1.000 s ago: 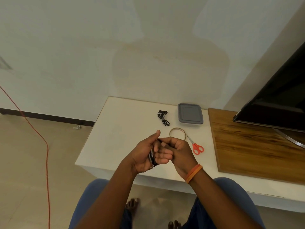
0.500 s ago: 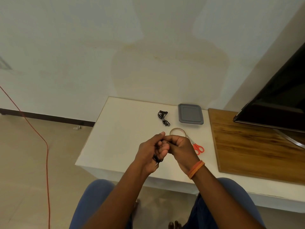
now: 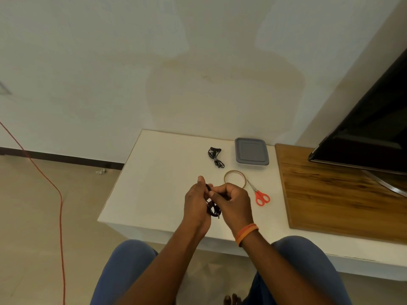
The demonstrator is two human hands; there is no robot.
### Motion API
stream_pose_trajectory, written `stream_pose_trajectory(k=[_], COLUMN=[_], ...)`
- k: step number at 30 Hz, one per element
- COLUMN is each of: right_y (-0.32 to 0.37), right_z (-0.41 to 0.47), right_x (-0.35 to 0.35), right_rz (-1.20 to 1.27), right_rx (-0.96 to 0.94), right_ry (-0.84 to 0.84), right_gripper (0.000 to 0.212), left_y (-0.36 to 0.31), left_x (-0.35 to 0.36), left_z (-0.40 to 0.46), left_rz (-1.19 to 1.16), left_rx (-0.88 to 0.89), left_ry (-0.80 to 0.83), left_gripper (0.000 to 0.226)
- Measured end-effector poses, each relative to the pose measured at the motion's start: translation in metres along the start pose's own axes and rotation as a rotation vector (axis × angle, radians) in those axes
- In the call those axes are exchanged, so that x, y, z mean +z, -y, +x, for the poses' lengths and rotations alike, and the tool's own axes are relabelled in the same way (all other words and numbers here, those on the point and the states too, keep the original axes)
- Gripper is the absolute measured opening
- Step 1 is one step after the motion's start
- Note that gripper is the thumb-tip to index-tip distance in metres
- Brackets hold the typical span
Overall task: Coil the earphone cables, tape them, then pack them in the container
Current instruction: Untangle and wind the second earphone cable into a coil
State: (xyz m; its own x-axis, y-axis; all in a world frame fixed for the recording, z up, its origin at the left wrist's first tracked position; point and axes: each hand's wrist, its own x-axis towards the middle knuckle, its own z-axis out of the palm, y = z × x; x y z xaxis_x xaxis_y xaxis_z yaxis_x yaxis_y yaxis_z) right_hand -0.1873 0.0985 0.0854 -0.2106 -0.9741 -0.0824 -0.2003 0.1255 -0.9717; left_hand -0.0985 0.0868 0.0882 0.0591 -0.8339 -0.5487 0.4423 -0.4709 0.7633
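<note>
A black earphone cable (image 3: 213, 209) is bunched in a coil between my two hands above the white table (image 3: 154, 183). My left hand (image 3: 196, 202) grips the coil from the left, thumb pointing up. My right hand (image 3: 233, 200) pinches the cable at the top of the coil with curled fingers. A second black earphone (image 3: 215, 156), bundled, lies farther back on the table. To its right stands a closed grey-lidded container (image 3: 251, 151). A tape roll (image 3: 234, 178) lies just behind my right hand, with orange-handled scissors (image 3: 259, 194) beside it.
A wooden board (image 3: 330, 194) covers the table's right part, under a dark TV screen (image 3: 370, 137) and its stand. An orange cord (image 3: 52, 190) runs across the floor at left. My knees in blue trousers sit below the table's front edge.
Both hands have moved slightly forward over the table. The coil, earlier tucked in my left palm, now hangs in view between the hands, and my right fingers have shifted to its top.
</note>
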Motion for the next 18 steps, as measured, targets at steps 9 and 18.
stream_pose_trajectory(k=[9,18], right_y=[0.002,0.004], right_z=[-0.011,-0.012], right_x=[0.009,0.006], right_rz=[-0.077,-0.229], right_rx=[-0.091,-0.318], right_ry=[0.169,0.204], right_gripper=[0.012,0.019], left_y=[-0.006,-0.01], left_x=[-0.009,-0.013], left_z=[0.004,-0.002], left_rz=[-0.123,-0.274], left_rx=[-0.015,-0.118], left_ry=[0.026,0.087], left_gripper=[0.051,0.049])
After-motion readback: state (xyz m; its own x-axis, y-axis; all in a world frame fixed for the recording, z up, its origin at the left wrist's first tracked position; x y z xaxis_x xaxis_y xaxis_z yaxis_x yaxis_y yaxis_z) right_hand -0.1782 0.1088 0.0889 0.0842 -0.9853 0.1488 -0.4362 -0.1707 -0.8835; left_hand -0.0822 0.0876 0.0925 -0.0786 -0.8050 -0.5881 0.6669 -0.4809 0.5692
